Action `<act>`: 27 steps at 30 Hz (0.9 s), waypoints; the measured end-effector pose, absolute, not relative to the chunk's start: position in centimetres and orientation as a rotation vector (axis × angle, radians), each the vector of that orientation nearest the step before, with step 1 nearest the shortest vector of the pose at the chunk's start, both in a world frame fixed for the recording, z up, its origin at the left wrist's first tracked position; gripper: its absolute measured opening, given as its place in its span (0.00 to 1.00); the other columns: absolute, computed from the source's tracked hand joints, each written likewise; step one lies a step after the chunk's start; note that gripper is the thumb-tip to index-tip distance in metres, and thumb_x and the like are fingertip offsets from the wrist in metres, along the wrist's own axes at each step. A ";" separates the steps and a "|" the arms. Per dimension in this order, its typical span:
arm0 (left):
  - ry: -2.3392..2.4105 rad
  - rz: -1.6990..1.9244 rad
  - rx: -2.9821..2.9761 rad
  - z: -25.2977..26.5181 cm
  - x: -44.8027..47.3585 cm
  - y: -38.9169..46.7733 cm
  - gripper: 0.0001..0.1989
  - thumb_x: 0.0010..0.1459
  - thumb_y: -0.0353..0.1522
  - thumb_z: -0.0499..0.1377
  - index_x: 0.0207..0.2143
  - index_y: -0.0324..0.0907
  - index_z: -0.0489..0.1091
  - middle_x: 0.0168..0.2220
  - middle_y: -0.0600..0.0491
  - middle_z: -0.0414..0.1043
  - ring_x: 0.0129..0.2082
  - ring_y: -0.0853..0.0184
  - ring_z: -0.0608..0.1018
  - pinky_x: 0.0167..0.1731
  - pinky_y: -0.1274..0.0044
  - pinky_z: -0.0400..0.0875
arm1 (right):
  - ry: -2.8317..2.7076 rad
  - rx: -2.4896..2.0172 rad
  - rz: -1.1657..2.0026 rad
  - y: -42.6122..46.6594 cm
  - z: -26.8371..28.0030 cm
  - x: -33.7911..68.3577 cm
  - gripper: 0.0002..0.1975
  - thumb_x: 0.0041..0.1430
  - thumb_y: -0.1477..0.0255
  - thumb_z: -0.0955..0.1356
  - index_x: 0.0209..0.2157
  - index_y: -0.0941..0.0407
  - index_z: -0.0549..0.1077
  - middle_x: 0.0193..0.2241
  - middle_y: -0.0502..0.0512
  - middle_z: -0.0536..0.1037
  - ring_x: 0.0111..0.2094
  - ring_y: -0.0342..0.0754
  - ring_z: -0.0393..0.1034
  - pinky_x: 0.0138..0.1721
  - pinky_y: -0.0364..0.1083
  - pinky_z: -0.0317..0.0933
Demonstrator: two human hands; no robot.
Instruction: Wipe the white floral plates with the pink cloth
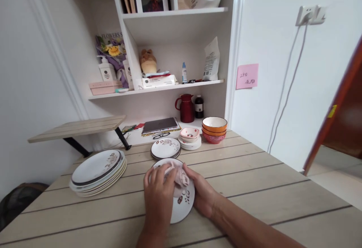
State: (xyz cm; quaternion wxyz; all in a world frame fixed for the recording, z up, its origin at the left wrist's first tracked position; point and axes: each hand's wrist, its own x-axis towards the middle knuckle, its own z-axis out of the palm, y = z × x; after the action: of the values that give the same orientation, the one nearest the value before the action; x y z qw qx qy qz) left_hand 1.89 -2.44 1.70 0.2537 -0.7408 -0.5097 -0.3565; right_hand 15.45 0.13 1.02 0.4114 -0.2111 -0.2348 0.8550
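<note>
Plate [181,207], round, equal along every axis, points its patterned face upward, right fingers [191,172] gripping its rim, left fingers [160,173] clasping cloth [181,179] against it.

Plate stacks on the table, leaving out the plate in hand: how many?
3: the large stack at left, the medium stack just beyond the held plate, and the small-plate stack under the pink square dish. No further stack seems hidden.

White round ceramic plate [178,212], dark rim, brown floral print, tilted toward camera, crumpled pale pink cloth [181,180] bunched against its face
</note>
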 end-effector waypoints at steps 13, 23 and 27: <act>-1.778 -0.544 -1.944 0.2 1.4 -1.9 0.16 0.58 0.27 0.55 0.48 0.45 0.72 0.44 0.49 0.73 0.41 0.62 0.74 0.40 0.70 0.66 | -0.295 -0.452 2.037 1.8 0.8 15.9 0.26 0.61 0.58 0.60 0.52 0.62 0.67 0.40 0.61 0.80 0.44 0.53 0.73 0.49 0.53 0.61; -1.494 -0.731 -2.031 0.2 2.4 -2.3 0.20 0.58 0.27 0.56 0.51 0.53 0.69 0.45 0.51 0.70 0.42 0.64 0.72 0.40 0.72 0.67 | -0.525 -0.551 2.149 0.7 1.1 15.8 0.26 0.58 0.56 0.63 0.48 0.63 0.71 0.37 0.62 0.80 0.39 0.53 0.75 0.49 0.52 0.61; -1.702 -0.745 -1.869 1.0 1.1 -2.1 0.20 0.60 0.29 0.54 0.54 0.51 0.67 0.45 0.49 0.70 0.44 0.62 0.72 0.43 0.68 0.65 | -0.603 -0.622 2.124 0.3 0.8 15.5 0.26 0.57 0.56 0.64 0.48 0.61 0.71 0.39 0.62 0.80 0.41 0.54 0.74 0.49 0.53 0.60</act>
State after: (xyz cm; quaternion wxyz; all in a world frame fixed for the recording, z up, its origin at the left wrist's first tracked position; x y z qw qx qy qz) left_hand 1.14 -2.12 0.99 0.2504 -0.6867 -0.6253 -0.2735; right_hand 15.46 0.35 0.78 0.4116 -0.2470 -0.2396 0.8439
